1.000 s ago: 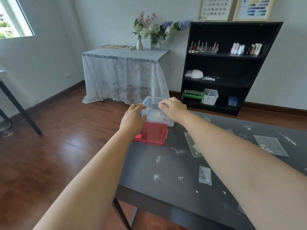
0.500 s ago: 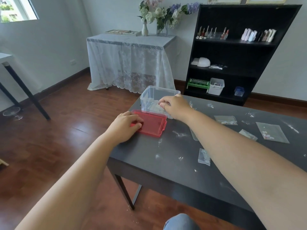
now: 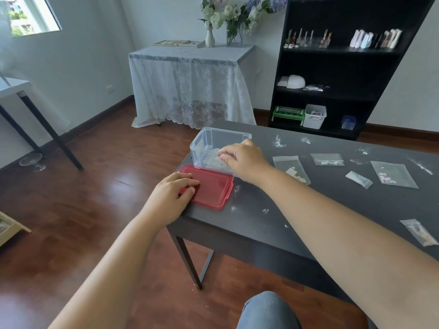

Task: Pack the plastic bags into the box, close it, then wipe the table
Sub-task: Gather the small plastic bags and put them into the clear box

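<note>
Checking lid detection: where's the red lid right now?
In the head view, the red lid lies flat at the dark table's near-left corner, right in front of the clear box, with the left hand resting on its left edge.

Box [image 3: 209, 141]: clear glossy hard plastic. Lid [image 3: 211, 189]: red translucent plastic, smooth. Plastic bags [image 3: 327, 159]: thin clear film, shiny, crinkled. Worktop [image 3: 308, 210]: dark matt surface, flecked with white crumbs. Floor [image 3: 83, 186]: glossy red-brown wood. Cloth on side table [image 3: 190, 86]: white lace.
</note>
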The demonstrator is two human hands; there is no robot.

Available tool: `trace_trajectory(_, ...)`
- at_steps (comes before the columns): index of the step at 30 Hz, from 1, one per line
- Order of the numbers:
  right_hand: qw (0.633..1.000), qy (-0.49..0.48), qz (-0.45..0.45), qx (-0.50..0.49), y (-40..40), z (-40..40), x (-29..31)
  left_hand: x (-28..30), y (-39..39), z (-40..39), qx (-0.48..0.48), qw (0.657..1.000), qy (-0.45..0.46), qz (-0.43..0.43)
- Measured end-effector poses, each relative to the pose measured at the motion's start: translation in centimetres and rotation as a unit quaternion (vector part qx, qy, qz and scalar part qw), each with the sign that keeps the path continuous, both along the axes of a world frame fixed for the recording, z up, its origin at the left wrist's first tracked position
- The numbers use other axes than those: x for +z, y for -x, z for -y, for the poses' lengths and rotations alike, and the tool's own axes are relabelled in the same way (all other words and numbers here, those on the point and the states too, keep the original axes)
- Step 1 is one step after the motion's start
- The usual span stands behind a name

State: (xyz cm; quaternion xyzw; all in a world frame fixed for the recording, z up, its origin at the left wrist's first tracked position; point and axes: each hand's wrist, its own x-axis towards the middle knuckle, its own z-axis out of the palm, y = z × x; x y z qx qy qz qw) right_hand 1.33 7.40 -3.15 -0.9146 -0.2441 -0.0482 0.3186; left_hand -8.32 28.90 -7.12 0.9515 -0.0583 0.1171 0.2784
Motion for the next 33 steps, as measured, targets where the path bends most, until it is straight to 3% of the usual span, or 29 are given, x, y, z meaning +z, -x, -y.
trace_trajectory(14,0.996,0.024,0.082,-0.035,2.2,-0.1,-0.6,-1.0,1.7,2.0,0.014,0.999,0.044,0.024)
trace_trajectory(20,0.983,-0.064,0.134,-0.112,3.7,2.6,0.2,0.1,1.5,3.9,0.047,0.998,0.008,0.050)
trace_trajectory(27,0.969,-0.081,0.098,-0.213,5.1,11.6,0.5,3.7,-0.9,11.8,-0.062,0.993,0.043,0.096)
trace_trajectory(33,0.951,-0.077,0.018,-0.300,5.4,19.2,0.3,5.7,-3.2,17.9,-0.043,0.985,0.060,0.157)
